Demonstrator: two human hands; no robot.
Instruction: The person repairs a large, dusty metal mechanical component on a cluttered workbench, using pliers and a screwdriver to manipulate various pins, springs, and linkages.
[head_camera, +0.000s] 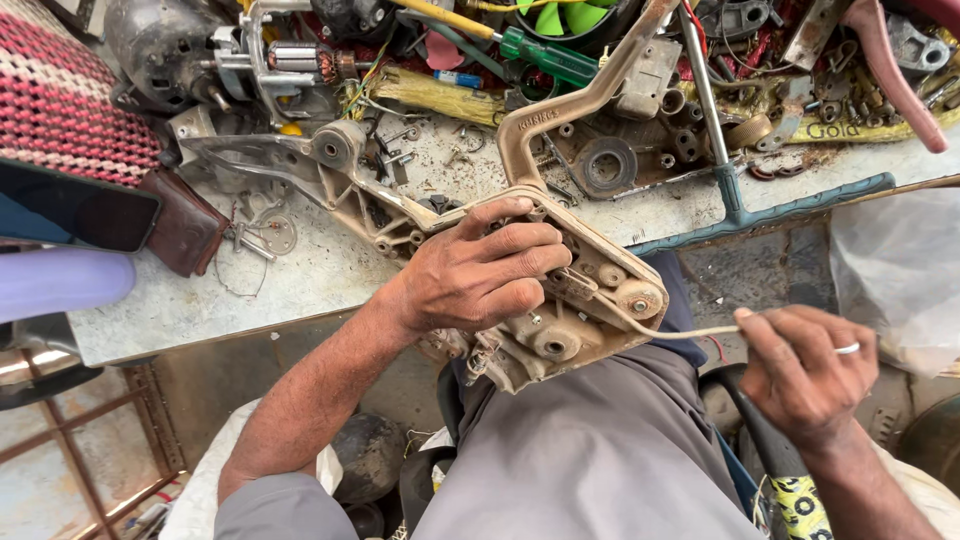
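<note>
- I am looking down past my grey-clad lap, which is filling the lower frame and hiding whatever sits beneath it.
- My left hand is gripping the worn beige machine housing, fingers clamped over its top, covering much of its inner works.
- The housing is resting on my lap against the bench edge, its long handle reaching up over the clutter.
- My right hand is pinching a pale cord running from the housing's roller, fingers closed on it.
- A green-handled screwdriver is lying among the heaped metal parts; many are too jumbled to identify.
- A dark phone is being cut off at the left edge.
</note>
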